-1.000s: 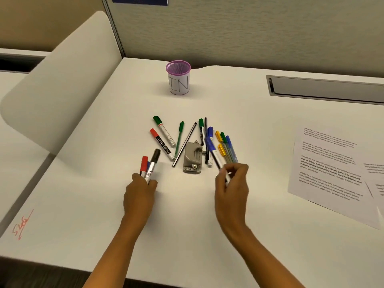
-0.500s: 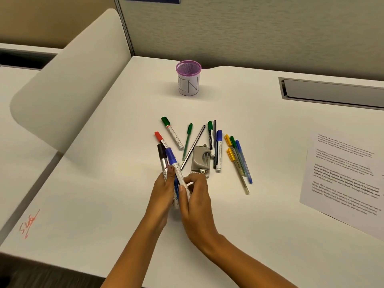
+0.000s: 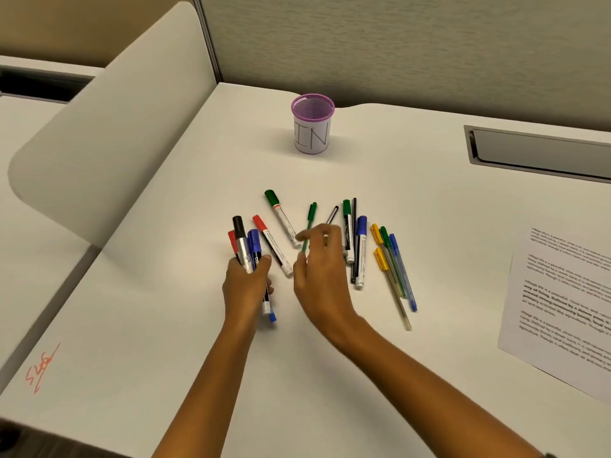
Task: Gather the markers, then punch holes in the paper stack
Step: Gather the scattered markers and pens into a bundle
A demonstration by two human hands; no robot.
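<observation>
My left hand [image 3: 246,285] grips a bundle of markers [image 3: 244,246]: a red, a black and a blue one, caps pointing away from me. My right hand [image 3: 322,269] hovers just right of it with fingers loosely bent and nothing held, its fingertips at the lower end of a thin green pen [image 3: 310,216]. It hides the hole punch. On the desk lie a red marker [image 3: 271,246], a green marker [image 3: 281,216], a green, black and blue group [image 3: 360,246] and several thin pens [image 3: 393,266]. The paper stack [image 3: 562,299] lies at the right.
A purple-rimmed mesh cup [image 3: 312,127] labelled IN stands at the back of the desk. A curved white divider panel [image 3: 99,127] rises on the left. A grey cable slot [image 3: 542,153] is set into the desk at back right. A red scribble [image 3: 41,368] marks the near left corner.
My right hand carried a blue marker left to my left hand, which took it into its bundle. My right hand then let go and moved back over the pens.
</observation>
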